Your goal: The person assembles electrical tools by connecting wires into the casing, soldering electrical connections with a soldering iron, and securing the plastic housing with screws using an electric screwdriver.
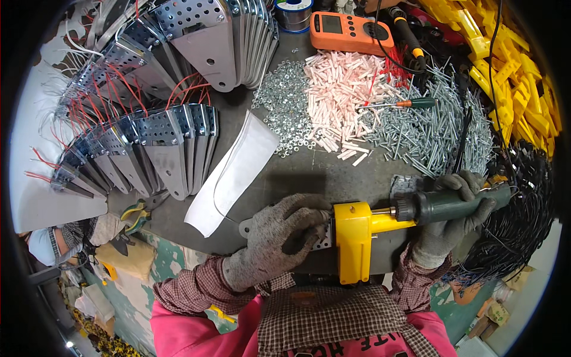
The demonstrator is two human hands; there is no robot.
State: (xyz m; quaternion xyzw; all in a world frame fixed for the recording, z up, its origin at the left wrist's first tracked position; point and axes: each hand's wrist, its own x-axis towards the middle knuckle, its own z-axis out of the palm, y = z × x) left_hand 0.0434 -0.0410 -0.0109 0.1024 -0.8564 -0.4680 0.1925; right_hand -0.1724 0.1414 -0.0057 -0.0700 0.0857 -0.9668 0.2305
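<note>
We find the yellow piece (353, 244) upright near the table's (297, 178) near edge, in front of the apron (333, 321), its lower end reaching close to the cloth. We note the left hand (282, 235) gloved, fingers bent and thumb turned in, gripping the plate (323, 240); the plate's rounded tip shows past the glove on the left and its perforated end lies beside the yellow piece. We record the right hand (449, 232), also gloved, with fingers closed around the driver (443, 205), which lies nearly level; its shaft points left to the upper right edge of the yellow piece. We cannot tell how deep the shaft sits.

On room, we see grey surface beyond the hands, from the paper (235, 169) across to the screws (428, 134). The left hand is just beside the paper's lower end. To the right, the driver's back end reaches the black cables (505, 229), leaving little side room. Farther off, nuts (285, 107) and pink sleeves (339, 89) border the surface; panels (169, 157) stand left, pliers (140, 214) near the left edge.
</note>
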